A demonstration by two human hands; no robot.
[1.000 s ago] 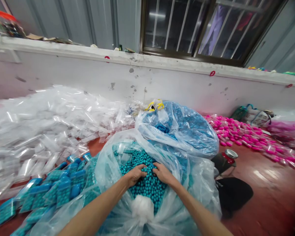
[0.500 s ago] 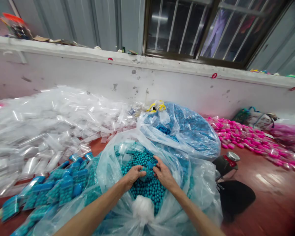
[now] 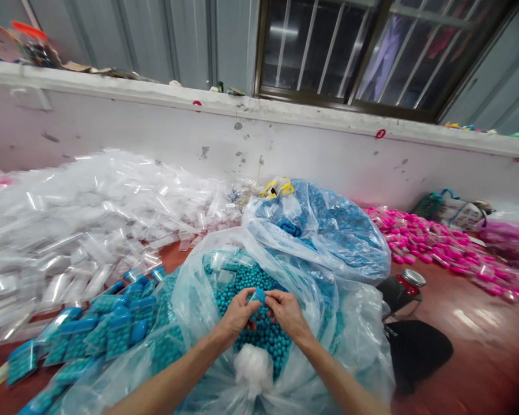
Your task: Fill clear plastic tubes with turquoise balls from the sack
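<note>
Over the open clear plastic bag (image 3: 190,288) full of teal beads (image 3: 266,337), my two hands meet at one small clear case with a blue cap (image 3: 258,297). My left hand (image 3: 237,317) is closed round the case's body. With fingertips pinched, my right hand (image 3: 289,314) grips the edge of the blue cap. Fingers cover most of the case, so its contents are hard to make out. A white tuft (image 3: 254,369) of gathered plastic lies below the hands. Left of the bag are several bead-filled cases with blue caps (image 3: 119,331).
Empty clear cases (image 3: 90,230) are heaped at left. Behind the beads stands a bag of blue caps (image 3: 337,230). Rightward are a red-filled jar with a metal lid (image 3: 413,278), a black round object (image 3: 417,351) and pink pieces (image 3: 436,248) on the red surface.
My hands have come together. The blue cap, held apart in my right hand before, is now at the case in my left hand. The view has shifted slightly.
</note>
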